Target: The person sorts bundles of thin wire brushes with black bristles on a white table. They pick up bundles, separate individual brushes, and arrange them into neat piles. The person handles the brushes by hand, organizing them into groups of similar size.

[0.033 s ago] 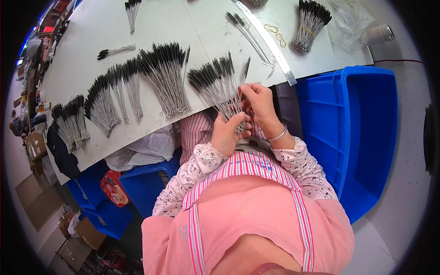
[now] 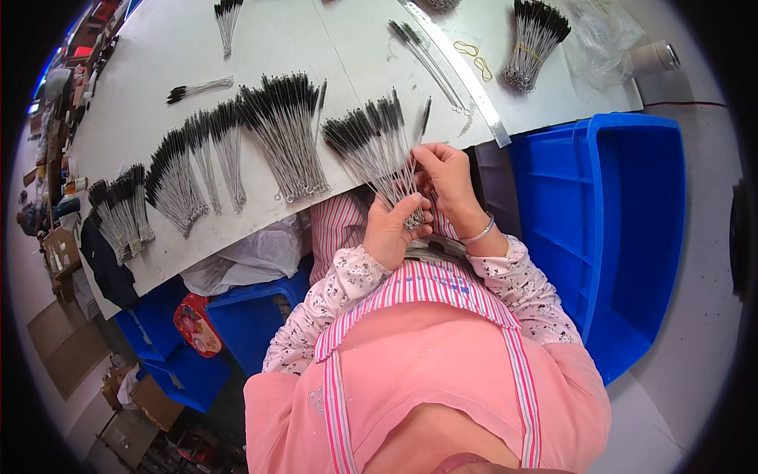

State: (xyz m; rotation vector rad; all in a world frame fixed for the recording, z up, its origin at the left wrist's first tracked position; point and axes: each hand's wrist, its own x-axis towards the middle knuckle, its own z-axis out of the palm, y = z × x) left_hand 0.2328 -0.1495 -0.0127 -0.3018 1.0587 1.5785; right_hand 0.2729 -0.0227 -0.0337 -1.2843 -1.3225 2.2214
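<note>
A fanned bundle of wire-handled brushes (image 2: 377,158) with black bristle tips rests at the near edge of the table. My left hand (image 2: 393,229) is closed around its looped wire ends. The fingers of my right hand (image 2: 447,178) pinch one brush (image 2: 425,118) at the bundle's right side; its black tip stands apart from the others. Part of the right fingers is hidden behind the wires. Left of the bundle lies a large pile of the same brushes (image 2: 286,138), with smaller piles (image 2: 175,178) further along the table edge.
Across the table (image 2: 300,47) runs a curved-looking metal ruler (image 2: 458,71). Beyond it are yellow rubber bands (image 2: 476,59), a tied brush bundle (image 2: 529,51) and a clear plastic bag (image 2: 602,35). A big blue bin (image 2: 639,237) stands at my right; blue crates (image 2: 253,316) sit below the table.
</note>
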